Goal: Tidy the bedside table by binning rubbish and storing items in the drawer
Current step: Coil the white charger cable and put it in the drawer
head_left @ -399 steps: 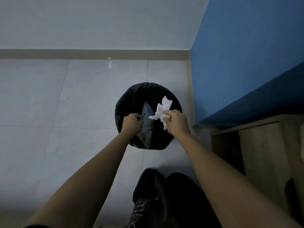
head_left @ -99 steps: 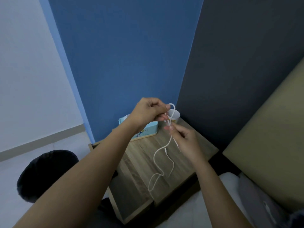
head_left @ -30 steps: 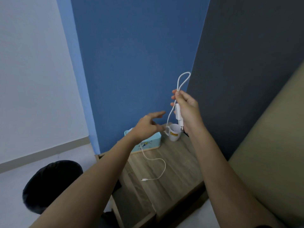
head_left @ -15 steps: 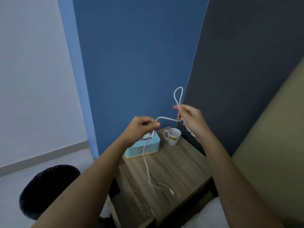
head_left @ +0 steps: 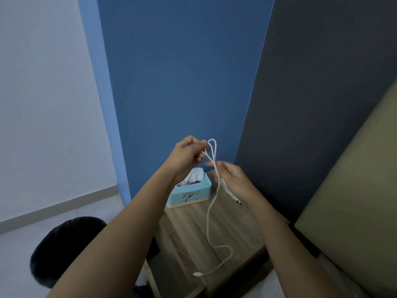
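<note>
While both hands are raised in front of the blue wall [head_left: 182, 72], a white cable [head_left: 209, 211] is gathered between them. At about eleven o'clock from the picture's middle line of the table, the left hand [head_left: 187, 157] pinches the top of the cable's loops between thumb and fingertips. Just beside it, toward four o'clock, the right hand [head_left: 233, 180] is closed around the bundled strands, with a plug end poking out below the palm. From that grip one strand hangs down, curls once, and ends in a small connector lying on the wooden bedside table [head_left: 193, 244] near its front edge at six o'clock. On the table's far side, at twelve o'clock from the connector, a light blue tissue box [head_left: 190, 195] stands with white tissue sticking up out of it, partly behind the left wrist. On the floor at eight o'clock from the table sits a black bin [head_left: 64, 244]. A tan panel fills the three o'clock side.
</note>
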